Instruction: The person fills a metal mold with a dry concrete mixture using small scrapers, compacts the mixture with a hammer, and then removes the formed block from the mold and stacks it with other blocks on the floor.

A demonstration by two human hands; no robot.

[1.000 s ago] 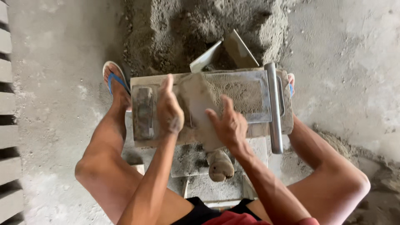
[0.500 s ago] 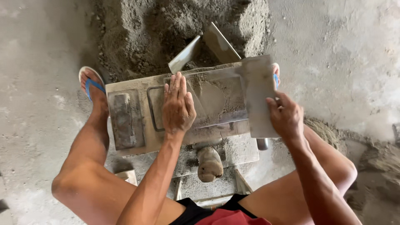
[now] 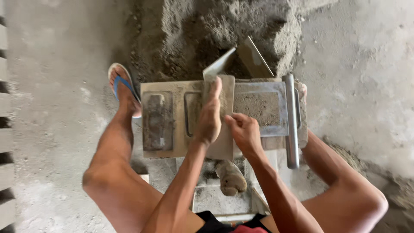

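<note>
A grey metal block mould (image 3: pixel 172 149) lies on the ground between my knees. Damp cement mix (image 3: pixel 258 108) fills its right cavity. A flat grey plate (image 3: pixel 222 149) lies across the middle of the mould. My left hand (image 3: pixel 209 116) rests along the plate with fingers stretched forward and the thumb over its edge. My right hand (image 3: pixel 243 131) grips the plate's right edge, next to the filled cavity. A round metal bar handle (image 3: pixel 292 125) runs along the mould's right end.
A heap of cement mix (image 3: pixel 224 26) lies just beyond the mould, with a shovel blade (image 3: pixel 252 56) stuck in it. My foot in a blue sandal (image 3: pixel 123 88) stands left of the mould. A mix-caked handle (image 3: pixel 230 177) lies below it. Blocks line the left edge (image 3: pixel 5 103).
The plate has come from the mould's right end to its middle, carried by my right hand. My left hand went from lying flat on the mould to resting on the plate.
</note>
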